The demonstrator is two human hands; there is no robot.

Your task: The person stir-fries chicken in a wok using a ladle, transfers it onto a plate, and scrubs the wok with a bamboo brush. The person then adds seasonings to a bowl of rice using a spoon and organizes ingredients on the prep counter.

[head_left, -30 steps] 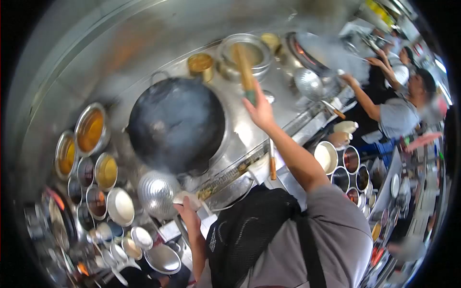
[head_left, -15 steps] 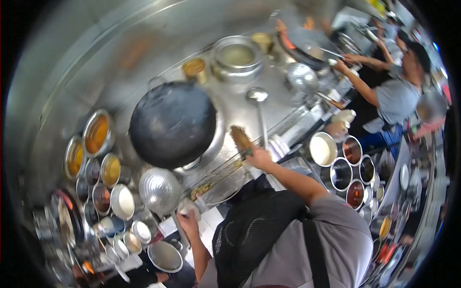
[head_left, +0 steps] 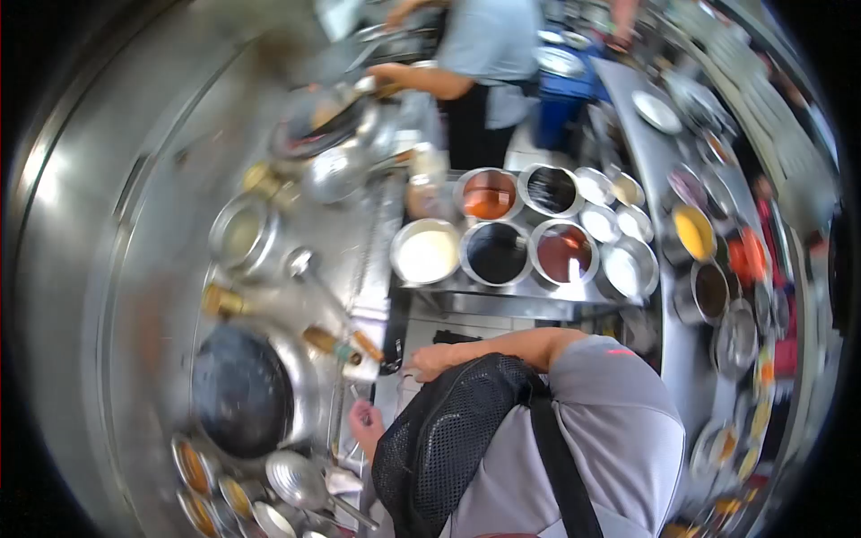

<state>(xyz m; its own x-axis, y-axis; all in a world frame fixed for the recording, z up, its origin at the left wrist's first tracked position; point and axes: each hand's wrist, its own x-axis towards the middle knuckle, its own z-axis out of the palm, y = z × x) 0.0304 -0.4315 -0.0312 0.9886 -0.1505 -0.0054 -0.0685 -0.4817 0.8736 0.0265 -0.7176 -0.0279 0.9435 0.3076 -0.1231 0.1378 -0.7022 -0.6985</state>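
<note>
My right hand (head_left: 433, 361) is just off the counter's front edge, apart from the scrubbing brush (head_left: 321, 340). Its fingers point towards the counter and are too blurred to read. The brush lies by a folded white cloth (head_left: 363, 368) and a ladle (head_left: 303, 263) with a wooden handle end. My left hand (head_left: 364, 429) is lower, beside the counter edge, with its fingers smeared; anything in it cannot be made out. A black wok (head_left: 242, 390) sits on the stove left of it. Below are a perforated strainer (head_left: 296, 480) and a white cloth (head_left: 343, 481).
Pots of sauces, including a cream one (head_left: 426, 253) and a dark one (head_left: 495, 254), stand on a side shelf (head_left: 502, 302). A co-worker (head_left: 493, 45) works at another wok (head_left: 323, 125). A long counter (head_left: 632, 99) with bowls and plates runs along the right.
The view has swung right, towards the sauce pots. My right hand has let go of the brush, which now lies on the counter. My left hand has come away from the white cloth.
</note>
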